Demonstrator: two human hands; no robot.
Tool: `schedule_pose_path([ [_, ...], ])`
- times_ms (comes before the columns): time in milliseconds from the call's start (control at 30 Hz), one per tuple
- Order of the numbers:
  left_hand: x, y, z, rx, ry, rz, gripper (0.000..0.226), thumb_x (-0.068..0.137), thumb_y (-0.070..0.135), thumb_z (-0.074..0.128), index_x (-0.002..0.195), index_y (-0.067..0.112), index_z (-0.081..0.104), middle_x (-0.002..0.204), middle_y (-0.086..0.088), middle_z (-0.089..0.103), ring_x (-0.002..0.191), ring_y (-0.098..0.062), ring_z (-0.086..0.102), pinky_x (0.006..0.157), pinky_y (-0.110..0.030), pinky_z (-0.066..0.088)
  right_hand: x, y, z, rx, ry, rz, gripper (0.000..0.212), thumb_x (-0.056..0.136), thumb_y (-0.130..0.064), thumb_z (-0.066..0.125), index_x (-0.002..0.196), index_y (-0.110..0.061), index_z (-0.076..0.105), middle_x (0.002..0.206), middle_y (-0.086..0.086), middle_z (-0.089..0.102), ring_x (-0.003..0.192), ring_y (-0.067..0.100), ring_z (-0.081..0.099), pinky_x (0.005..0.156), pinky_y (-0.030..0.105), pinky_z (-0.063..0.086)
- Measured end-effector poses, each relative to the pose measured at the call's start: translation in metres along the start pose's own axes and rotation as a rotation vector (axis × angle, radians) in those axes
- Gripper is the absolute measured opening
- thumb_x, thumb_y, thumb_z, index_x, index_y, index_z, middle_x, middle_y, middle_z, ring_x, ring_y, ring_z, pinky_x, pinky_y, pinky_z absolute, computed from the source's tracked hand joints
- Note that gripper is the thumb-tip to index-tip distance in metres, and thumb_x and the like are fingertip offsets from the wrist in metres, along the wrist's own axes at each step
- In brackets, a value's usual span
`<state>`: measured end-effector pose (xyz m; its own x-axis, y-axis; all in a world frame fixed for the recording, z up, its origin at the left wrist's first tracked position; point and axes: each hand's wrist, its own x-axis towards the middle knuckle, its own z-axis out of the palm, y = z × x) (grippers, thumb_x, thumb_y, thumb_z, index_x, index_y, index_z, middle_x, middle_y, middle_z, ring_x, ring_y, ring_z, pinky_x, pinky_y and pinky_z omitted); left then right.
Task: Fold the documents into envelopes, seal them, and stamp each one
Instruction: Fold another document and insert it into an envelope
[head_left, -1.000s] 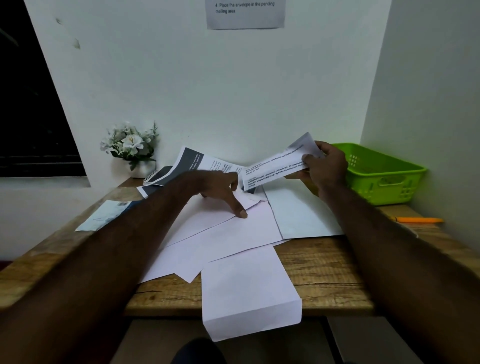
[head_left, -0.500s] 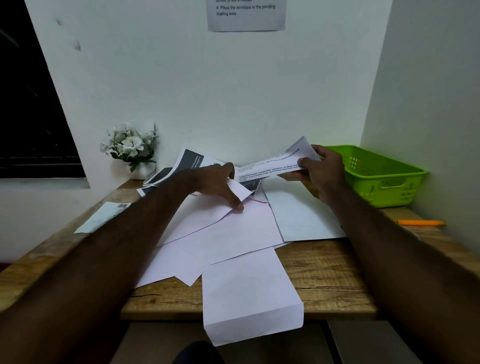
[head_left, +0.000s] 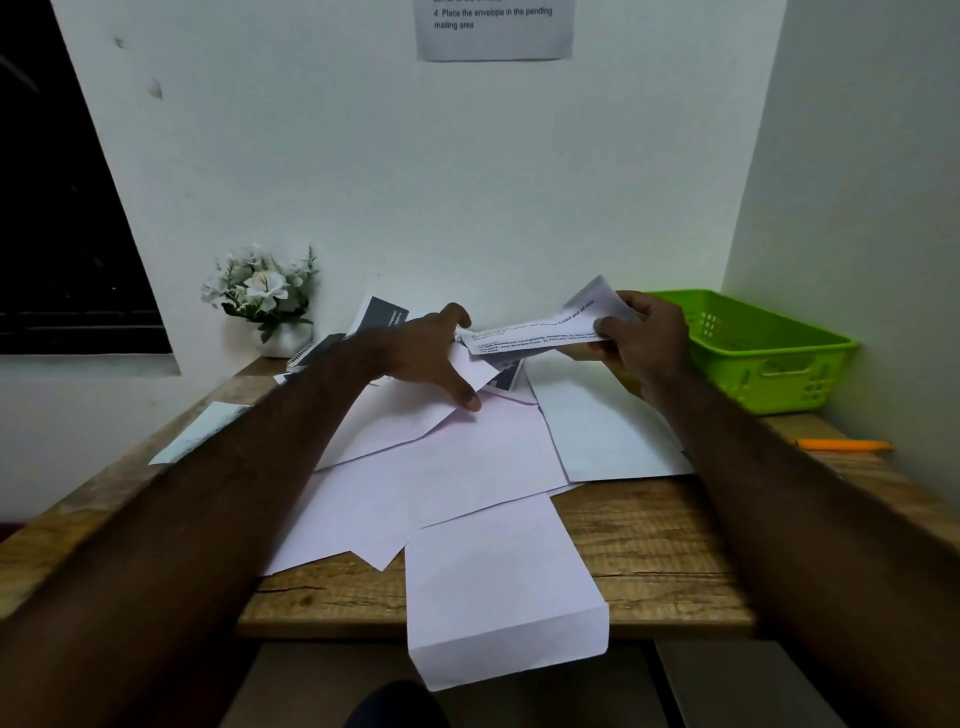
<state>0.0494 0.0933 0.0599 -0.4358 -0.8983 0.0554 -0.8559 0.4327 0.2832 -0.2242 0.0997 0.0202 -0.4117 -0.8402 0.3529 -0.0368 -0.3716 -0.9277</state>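
A: A rough wooden table (head_left: 649, 545) stands in a white-walled corner, with a printed notice (head_left: 493, 31) taped above it. What lies on it, from the left?

B: At ten o'clock is a white pot of white artificial flowers (head_left: 262, 296). Loose white sheets (head_left: 467, 478) are fanned over the middle, and one hangs off the near edge at six.

A: And the person's hands?

B: The left hand (head_left: 426, 353), near twelve, has its fingers spread and straight. One fingertip presses the edge of a white paper envelope (head_left: 410, 418) lying flat on the sheets. At one o'clock the folded printed document (head_left: 540, 332) is held clear of the table. The right hand (head_left: 644, 338) pinches its right end between thumb and curled fingers. Whether the left thumb touches the other end cannot be told.

A: How will that document handle?

B: Probably very light, limp and easily creased. Taking it near the folded edge at both ends should keep it flat enough to slide in.

A: Containers?

B: The envelope looks flat and unfilled. At two o'clock a green perforated plastic basket (head_left: 779, 364) shows only its own walls and floor, and its near side is hidden. An orange pen (head_left: 841, 445) lies at three.
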Motion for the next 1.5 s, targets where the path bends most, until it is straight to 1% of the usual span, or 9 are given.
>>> schedule_pose_path([
  [267, -0.004, -0.006, -0.007, -0.101, 0.004, 0.076, 0.089, 0.042, 0.064, 0.084, 0.121, 0.042, 0.048, 0.121, 0.006, 0.048, 0.112, -0.015, 0.052, 0.096, -0.036, 0.049, 0.004, 0.004, -0.004, -0.122, 0.043, -0.044, 0.034, 0.072, 0.000, 0.069, 0.101, -0.017, 0.076, 0.093, 0.009, 0.075, 0.078, 0.027, 0.072, 0.069, 0.051, 0.062],
  [467, -0.010, -0.009, -0.010, -0.119, -0.021, 0.082, 0.069, 0.050, 0.057, 0.084, 0.112, 0.041, 0.058, 0.123, 0.006, 0.053, 0.114, -0.015, 0.053, 0.097, -0.040, 0.049, -0.002, -0.001, -0.001, 0.033, -0.011, 0.008, 0.032, 0.083, 0.018, 0.060, 0.109, 0.002, 0.068, 0.092, 0.016, 0.070, 0.063, 0.022, 0.072, 0.053, 0.034, 0.060],
  [567, -0.007, -0.006, -0.006, -0.114, -0.020, 0.089, 0.080, 0.053, 0.054, 0.087, 0.124, 0.040, 0.052, 0.125, 0.006, 0.052, 0.113, -0.016, 0.053, 0.097, -0.037, 0.048, -0.002, -0.001, 0.000, 0.060, -0.084, 0.028, 0.031, 0.084, 0.015, 0.062, 0.113, 0.006, 0.065, 0.096, 0.023, 0.069, 0.067, 0.034, 0.072, 0.055, 0.034, 0.060],
  [767, 0.000, 0.004, 0.007, -0.099, 0.012, 0.114, 0.106, 0.061, 0.046, 0.092, 0.146, 0.039, 0.029, 0.133, 0.000, 0.048, 0.117, -0.019, 0.049, 0.093, -0.031, 0.041, -0.013, -0.005, 0.009, -0.135, -0.289, 0.074, 0.022, 0.085, -0.004, 0.073, 0.107, -0.009, 0.070, 0.082, 0.008, 0.070, 0.056, 0.016, 0.063, 0.050, 0.020, 0.050],
  [867, 0.002, 0.011, 0.013, -0.117, 0.070, 0.121, 0.107, 0.061, 0.045, 0.092, 0.145, 0.036, 0.026, 0.134, -0.004, 0.046, 0.115, -0.020, 0.046, 0.091, -0.030, 0.037, -0.018, -0.008, 0.018, -0.167, -0.291, 0.047, 0.009, 0.095, -0.019, 0.064, 0.101, -0.015, 0.070, 0.081, 0.002, 0.067, 0.059, 0.013, 0.058, 0.052, 0.021, 0.050],
  [967, 0.004, 0.015, 0.018, -0.123, 0.134, 0.110, 0.110, 0.055, 0.053, 0.091, 0.140, 0.040, 0.023, 0.134, -0.006, 0.046, 0.119, -0.024, 0.045, 0.098, -0.039, 0.042, -0.017, -0.012, 0.023, -0.176, -0.263, 0.064, 0.021, 0.102, -0.028, 0.049, 0.100, -0.016, 0.066, 0.085, 0.004, 0.062, 0.063, 0.016, 0.056, 0.057, 0.024, 0.048],
  [1200, 0.006, 0.026, 0.026, -0.136, 0.215, 0.153, 0.114, 0.045, 0.063, 0.084, 0.138, 0.045, 0.019, 0.135, -0.005, 0.043, 0.129, -0.027, 0.040, 0.105, -0.051, 0.042, -0.017, -0.013, 0.028, -0.190, -0.269, 0.019, 0.015, 0.095, -0.010, 0.050, 0.084, -0.012, 0.062, 0.078, 0.012, 0.053, 0.067, 0.022, 0.043, 0.056, 0.028, 0.036],
  [1367, 0.005, 0.031, 0.026, -0.108, 0.205, 0.167, 0.115, 0.046, 0.065, 0.083, 0.139, 0.045, 0.019, 0.139, -0.004, 0.041, 0.134, -0.027, 0.036, 0.106, -0.052, 0.039, -0.016, -0.012, 0.028, -0.164, -0.207, -0.008, 0.012, 0.091, -0.009, 0.061, 0.092, -0.020, 0.065, 0.087, 0.016, 0.071, 0.073, 0.027, 0.062, 0.070, 0.044, 0.050],
  [1500, 0.005, 0.034, 0.023, -0.116, 0.246, 0.156, 0.110, 0.048, 0.060, 0.081, 0.138, 0.046, 0.019, 0.138, -0.002, 0.041, 0.132, -0.027, 0.037, 0.106, -0.054, 0.038, -0.018, -0.012, 0.027, -0.184, -0.239, 0.017, 0.009, 0.090, -0.011, 0.068, 0.099, -0.009, 0.065, 0.076, 0.010, 0.069, 0.051, 0.013, 0.054, 0.053, 0.028, 0.042],
])
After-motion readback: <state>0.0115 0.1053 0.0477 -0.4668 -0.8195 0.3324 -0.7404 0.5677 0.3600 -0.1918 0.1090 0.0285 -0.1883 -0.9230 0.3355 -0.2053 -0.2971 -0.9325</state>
